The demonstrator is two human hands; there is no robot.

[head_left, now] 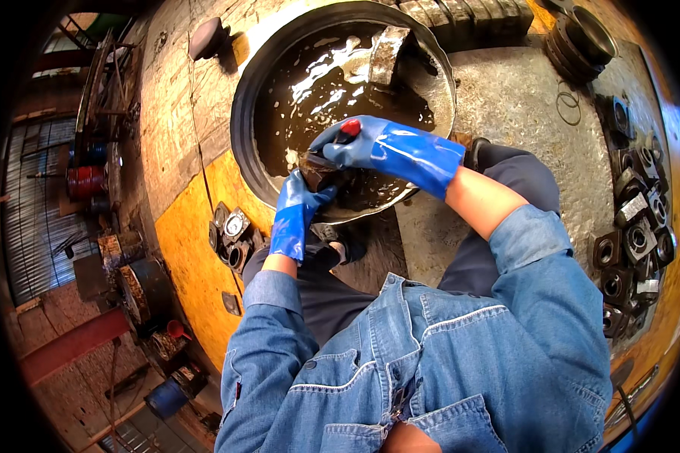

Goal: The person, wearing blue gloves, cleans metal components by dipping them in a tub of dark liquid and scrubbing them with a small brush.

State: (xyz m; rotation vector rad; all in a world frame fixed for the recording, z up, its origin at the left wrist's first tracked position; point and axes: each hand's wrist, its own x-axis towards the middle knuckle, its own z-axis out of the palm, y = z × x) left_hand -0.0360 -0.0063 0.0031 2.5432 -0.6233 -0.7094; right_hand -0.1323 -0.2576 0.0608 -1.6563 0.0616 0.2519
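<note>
A round dark basin (243, 140) of murky brown liquid stands before me. Over its near part, my left hand (295, 215) in a blue rubber glove is closed on a dark, blocky part (317, 172). My right hand (378, 143), gloved the same way, grips a tool with a red handle (350, 127). The tool's working end is mostly hidden and seems to meet the part; its kind does not show. Toward the far right of the basin, a wet metal block (389, 57) leans half out of the liquid against the wall.
Several square metal parts with round holes (641, 238) lie in a heap at the right. A smaller group (230, 230) sits on the yellow board left of my knee. Rings and a pan (582, 41) are stacked at the back right. A dark rounded object (208, 38) stands back left.
</note>
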